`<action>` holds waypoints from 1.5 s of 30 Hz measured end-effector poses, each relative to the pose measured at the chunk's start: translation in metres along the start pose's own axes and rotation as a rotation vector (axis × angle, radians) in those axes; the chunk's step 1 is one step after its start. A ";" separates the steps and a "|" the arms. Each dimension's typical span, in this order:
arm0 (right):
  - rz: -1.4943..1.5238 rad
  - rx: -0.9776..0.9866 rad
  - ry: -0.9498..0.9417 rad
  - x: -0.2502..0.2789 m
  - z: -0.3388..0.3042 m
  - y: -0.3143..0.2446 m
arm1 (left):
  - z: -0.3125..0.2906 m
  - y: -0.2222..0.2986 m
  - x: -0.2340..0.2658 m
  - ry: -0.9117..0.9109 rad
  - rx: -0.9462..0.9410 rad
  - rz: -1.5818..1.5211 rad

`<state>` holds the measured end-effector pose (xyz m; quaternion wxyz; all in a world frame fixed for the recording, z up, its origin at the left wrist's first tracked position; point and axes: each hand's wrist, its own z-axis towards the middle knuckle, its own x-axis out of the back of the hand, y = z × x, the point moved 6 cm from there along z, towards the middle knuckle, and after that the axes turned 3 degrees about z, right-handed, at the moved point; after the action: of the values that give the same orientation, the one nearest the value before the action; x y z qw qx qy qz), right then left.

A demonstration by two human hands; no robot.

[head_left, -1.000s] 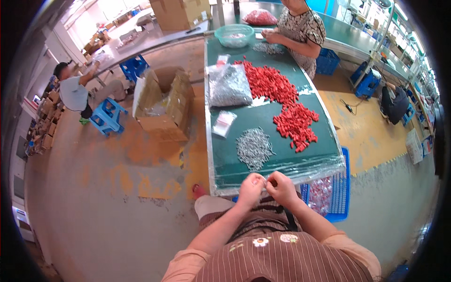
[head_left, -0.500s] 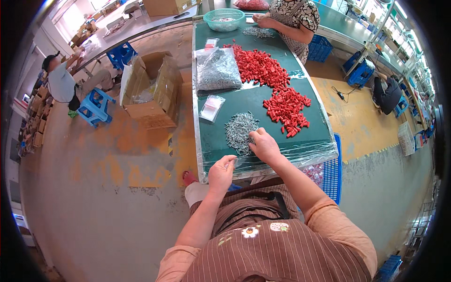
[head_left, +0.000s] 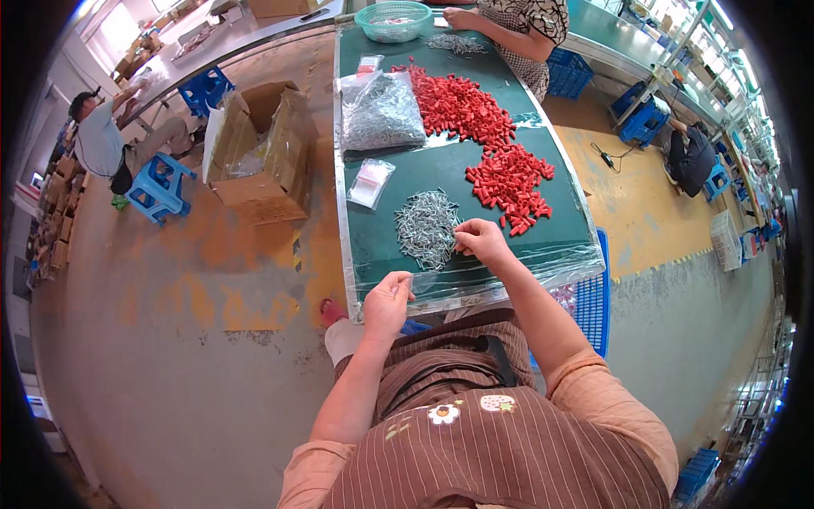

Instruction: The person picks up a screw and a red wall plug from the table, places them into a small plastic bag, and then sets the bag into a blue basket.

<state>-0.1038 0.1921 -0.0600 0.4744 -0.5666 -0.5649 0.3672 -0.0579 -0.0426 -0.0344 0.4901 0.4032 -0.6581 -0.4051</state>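
Observation:
A heap of small grey metal screws [head_left: 426,227] lies near the front of the green-topped table [head_left: 381,254]. At its right edge my right hand [head_left: 485,241] is closed, thumb and fingers pinched on screws at the fingertips; how many is hidden. My left hand [head_left: 387,304] is closed in a pinch over the front table edge, just below the heap. Something clear and thin may be in its fingertips, too faint to make out. Right of the screws lie red plastic wall plugs [head_left: 510,187], joined to a larger pile of red plugs [head_left: 462,106] farther back.
A bulging clear bag of screws [head_left: 381,114] and a small packet [head_left: 370,183] lie at the table's left. Far back stand a green basket [head_left: 393,24] and another person [head_left: 521,38]. A cardboard box [head_left: 263,153] sits on the floor left; a blue crate [head_left: 593,305] stands right.
My right hand has drawn slightly to the right, from within the screw heap to its edge. The left hand stays pinched near the table edge. The whole view has shifted a little.

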 end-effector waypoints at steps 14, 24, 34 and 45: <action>0.597 -0.244 -0.094 0.006 -0.021 -0.005 | 0.005 0.008 -0.001 0.039 -0.077 0.003; 0.303 -0.039 0.038 0.018 -0.012 -0.005 | 0.011 0.009 -0.005 -0.021 -0.023 -0.093; 0.215 0.073 -0.056 0.003 -0.033 -0.049 | 0.016 0.032 0.002 0.129 -0.068 0.183; -0.823 0.710 -0.161 -0.040 -0.096 -0.118 | 0.015 0.055 -0.028 0.025 -0.154 0.268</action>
<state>-0.0505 0.1302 0.0740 0.6961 -0.0744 -0.6157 0.3616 -0.0739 0.0047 0.0052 0.5776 0.2778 -0.6668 -0.3803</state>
